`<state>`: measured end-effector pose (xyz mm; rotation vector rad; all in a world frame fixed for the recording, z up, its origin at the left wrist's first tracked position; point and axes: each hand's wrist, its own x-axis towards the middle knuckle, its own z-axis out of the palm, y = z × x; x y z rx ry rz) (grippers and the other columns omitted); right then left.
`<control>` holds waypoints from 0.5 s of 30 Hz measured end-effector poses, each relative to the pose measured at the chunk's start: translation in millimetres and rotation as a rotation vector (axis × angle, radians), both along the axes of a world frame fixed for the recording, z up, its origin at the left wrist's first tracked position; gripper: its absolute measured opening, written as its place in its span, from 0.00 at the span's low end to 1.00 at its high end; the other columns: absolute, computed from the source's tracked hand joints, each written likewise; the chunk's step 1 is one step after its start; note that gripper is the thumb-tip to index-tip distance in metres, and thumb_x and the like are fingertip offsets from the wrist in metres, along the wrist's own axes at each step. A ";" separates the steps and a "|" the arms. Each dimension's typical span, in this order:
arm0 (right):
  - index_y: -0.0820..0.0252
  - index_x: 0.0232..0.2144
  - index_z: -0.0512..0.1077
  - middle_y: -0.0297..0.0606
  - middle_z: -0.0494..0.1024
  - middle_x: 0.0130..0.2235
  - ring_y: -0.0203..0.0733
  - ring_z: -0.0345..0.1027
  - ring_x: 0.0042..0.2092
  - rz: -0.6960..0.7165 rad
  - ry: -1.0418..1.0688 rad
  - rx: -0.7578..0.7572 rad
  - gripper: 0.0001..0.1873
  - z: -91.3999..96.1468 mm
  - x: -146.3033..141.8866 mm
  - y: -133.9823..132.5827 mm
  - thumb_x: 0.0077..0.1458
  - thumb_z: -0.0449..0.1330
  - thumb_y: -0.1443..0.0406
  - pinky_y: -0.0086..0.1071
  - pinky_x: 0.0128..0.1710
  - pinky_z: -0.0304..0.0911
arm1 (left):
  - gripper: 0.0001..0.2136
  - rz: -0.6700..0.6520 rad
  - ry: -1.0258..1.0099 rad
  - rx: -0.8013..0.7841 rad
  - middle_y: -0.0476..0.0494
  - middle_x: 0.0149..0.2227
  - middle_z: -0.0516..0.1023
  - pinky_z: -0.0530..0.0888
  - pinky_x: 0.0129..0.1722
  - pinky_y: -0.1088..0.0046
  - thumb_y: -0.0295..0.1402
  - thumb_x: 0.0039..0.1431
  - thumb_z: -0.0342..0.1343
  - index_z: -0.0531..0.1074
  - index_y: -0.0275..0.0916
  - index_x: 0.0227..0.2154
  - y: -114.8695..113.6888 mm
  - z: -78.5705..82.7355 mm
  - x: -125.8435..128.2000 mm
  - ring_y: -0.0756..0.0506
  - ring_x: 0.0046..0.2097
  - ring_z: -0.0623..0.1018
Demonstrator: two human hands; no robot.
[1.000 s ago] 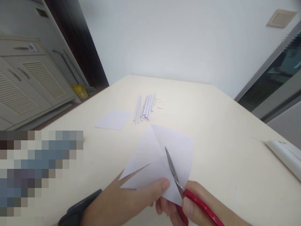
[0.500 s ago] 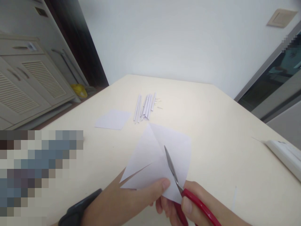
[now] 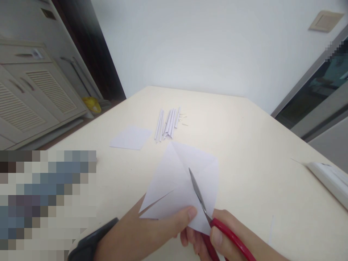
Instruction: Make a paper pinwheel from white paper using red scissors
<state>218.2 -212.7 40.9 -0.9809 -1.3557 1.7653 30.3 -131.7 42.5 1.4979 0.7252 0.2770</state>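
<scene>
Head view: my left hand pinches the paper just above the table, one slit already cut, while my right hand, fingers curled shut, holds the red scissors partway up the crease.

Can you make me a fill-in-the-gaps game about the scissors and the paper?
The right hand holds scissors with ____ handles.
The left hand pinches a paper sheet that is ____.
The watch on the left wrist is ____.
The paper strips lie to the ____ of the small paper square.
Missing words: red, white, black, right.
</scene>
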 end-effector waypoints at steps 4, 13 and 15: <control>0.61 0.38 0.73 0.39 0.67 0.31 0.36 0.59 0.27 -0.018 -0.027 -0.013 0.42 2.8 -0.4 1.3 0.49 0.47 0.30 0.30 0.28 0.60 | 0.13 -0.001 -0.010 -0.006 0.40 0.53 0.75 0.77 0.45 0.57 0.36 0.66 0.56 0.71 0.38 0.51 1.3 -6.7 -0.6 0.39 0.47 0.78; 0.59 0.39 0.74 0.41 0.71 0.33 0.37 0.62 0.27 -0.035 -0.025 -0.039 0.38 -0.2 -0.2 -2.3 0.52 0.48 0.32 0.33 0.31 0.62 | 0.14 0.035 -0.007 0.039 0.48 0.31 0.81 0.77 0.39 0.69 0.38 0.65 0.54 0.76 0.38 0.27 -1.6 -2.6 1.1 0.46 0.34 0.80; 0.58 0.38 0.74 0.41 0.71 0.35 0.36 0.61 0.27 -0.040 -0.019 -0.048 0.39 0.9 -0.6 -1.6 0.49 0.49 0.31 0.33 0.30 0.62 | 0.18 0.058 0.006 0.065 0.52 0.22 0.78 0.75 0.35 0.75 0.38 0.63 0.54 0.72 0.41 0.17 -1.5 2.3 2.5 0.47 0.28 0.78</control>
